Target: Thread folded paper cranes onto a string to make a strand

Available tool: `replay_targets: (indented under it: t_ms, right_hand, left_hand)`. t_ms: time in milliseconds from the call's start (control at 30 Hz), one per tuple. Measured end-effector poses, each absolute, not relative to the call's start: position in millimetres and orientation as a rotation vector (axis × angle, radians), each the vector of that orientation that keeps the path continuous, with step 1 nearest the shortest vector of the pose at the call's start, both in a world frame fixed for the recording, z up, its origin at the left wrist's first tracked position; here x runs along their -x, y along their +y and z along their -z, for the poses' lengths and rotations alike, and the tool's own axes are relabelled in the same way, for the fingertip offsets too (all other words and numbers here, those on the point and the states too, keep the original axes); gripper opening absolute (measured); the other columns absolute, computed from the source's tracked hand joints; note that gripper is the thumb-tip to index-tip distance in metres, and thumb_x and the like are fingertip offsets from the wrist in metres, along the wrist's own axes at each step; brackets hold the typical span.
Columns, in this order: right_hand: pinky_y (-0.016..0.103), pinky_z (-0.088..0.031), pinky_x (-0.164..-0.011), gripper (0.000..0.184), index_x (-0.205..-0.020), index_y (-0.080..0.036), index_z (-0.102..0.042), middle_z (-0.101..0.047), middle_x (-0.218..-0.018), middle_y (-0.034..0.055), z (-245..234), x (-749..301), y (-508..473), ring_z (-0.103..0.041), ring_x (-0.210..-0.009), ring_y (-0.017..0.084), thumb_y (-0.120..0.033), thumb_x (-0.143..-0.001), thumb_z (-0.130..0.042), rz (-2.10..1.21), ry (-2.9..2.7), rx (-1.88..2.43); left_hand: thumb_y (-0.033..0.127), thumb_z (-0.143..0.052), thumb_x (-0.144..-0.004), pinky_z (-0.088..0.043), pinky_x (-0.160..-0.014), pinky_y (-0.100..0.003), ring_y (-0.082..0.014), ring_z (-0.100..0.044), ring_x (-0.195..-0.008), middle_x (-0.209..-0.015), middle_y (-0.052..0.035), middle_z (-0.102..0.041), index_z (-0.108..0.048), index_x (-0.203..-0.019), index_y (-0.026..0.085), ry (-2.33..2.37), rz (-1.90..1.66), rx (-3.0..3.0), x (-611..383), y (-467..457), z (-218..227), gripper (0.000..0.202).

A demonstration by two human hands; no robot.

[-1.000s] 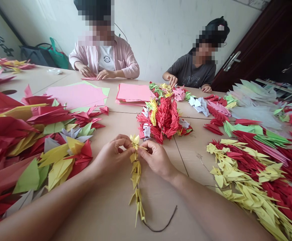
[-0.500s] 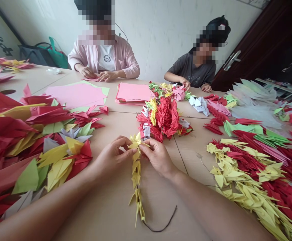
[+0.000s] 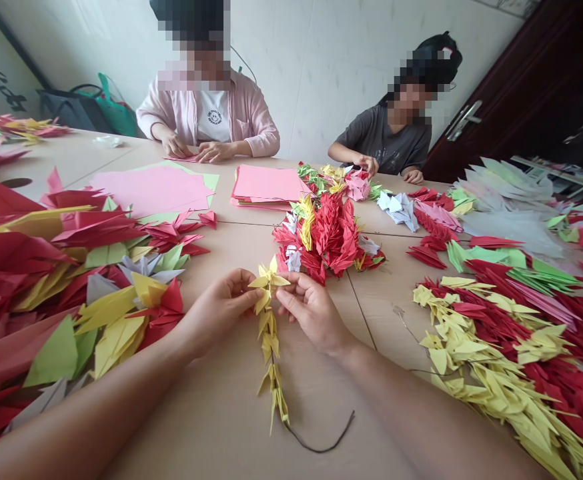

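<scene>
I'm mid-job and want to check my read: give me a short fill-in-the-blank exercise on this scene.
Between the left hand and right hand is a strand of folded paper coloured ____.
Of its near and far ends, a dark cord trails from the ____ one.
Beside the ____ forearm lies a long yellow garland.

Missing words: yellow; near; right.

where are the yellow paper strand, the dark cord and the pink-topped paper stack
yellow paper strand (image 3: pixel 270 345): head view, on a folded piece midway down
dark cord (image 3: pixel 320 451): head view, on the low bend of its loose end
pink-topped paper stack (image 3: pixel 271 183): head view, on its top sheet
</scene>
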State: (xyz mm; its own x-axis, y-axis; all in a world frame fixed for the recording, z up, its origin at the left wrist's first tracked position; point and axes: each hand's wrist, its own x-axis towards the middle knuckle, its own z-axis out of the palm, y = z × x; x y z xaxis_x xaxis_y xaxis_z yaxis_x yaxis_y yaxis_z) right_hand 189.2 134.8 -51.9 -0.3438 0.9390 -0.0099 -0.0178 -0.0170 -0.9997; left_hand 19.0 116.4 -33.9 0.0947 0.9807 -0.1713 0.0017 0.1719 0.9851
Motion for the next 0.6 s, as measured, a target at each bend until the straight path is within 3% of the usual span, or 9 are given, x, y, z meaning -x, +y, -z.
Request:
replay_targets:
  t_ms: [100,267,467,600]
  right_hand:
    - [0.022,-0.048,-0.056,0.033,-0.108,-0.023,-0.053,-0.063,-0.094,0.001,53.1,-187.7,132.1,-0.06,-0.066,0.011,-0.024,-0.076,-0.063,-1.423,-1.487,0.985]
    - [0.025,-0.05,-0.063,0.025,-0.1,-0.023,-0.059,-0.06,-0.088,0.0004,56.1,-187.0,129.7,-0.058,-0.069,0.012,-0.018,-0.076,-0.064,-1.31,-1.61,0.991]
    - [0.025,-0.048,-0.063,0.015,-0.092,-0.022,-0.064,-0.06,-0.097,0.0026,56.1,-188.4,131.2,-0.057,-0.069,0.012,-0.022,-0.078,-0.067,-1.193,-1.67,0.983]
    - [0.025,-0.048,-0.065,0.005,-0.086,-0.02,-0.063,-0.063,-0.083,0.0013,56.2,-189.7,133.4,-0.058,-0.069,0.013,-0.025,-0.084,-0.063,-1.168,-1.661,0.989]
  left_hand:
    - [0.039,-0.071,-0.073,-0.042,-0.055,-0.021,-0.0097,-0.054,-0.057,-0.065,0.0063,-0.059,-0.053,-0.08,0.02,1.201,-1.031,-1.047,-18.2,117.3,34.2,0.028]
    - [0.042,-0.073,-0.072,-0.046,-0.059,-0.022,-0.0101,-0.058,-0.062,-0.068,0.0037,-0.063,-0.055,-0.082,0.018,1.178,-1.015,-0.988,-18.1,116.8,33.5,0.032]
    - [0.042,-0.075,-0.072,-0.047,-0.061,-0.023,-0.0111,-0.059,-0.064,-0.068,0.0027,-0.064,-0.059,-0.084,0.017,1.146,-0.986,-1.002,-17.8,115.5,34.0,0.032]
    - [0.042,-0.074,-0.074,-0.045,-0.06,-0.022,-0.0111,-0.057,-0.066,-0.069,0.0035,-0.063,-0.059,-0.088,0.018,1.159,-0.993,-1.049,-17.1,115.6,33.1,0.031]
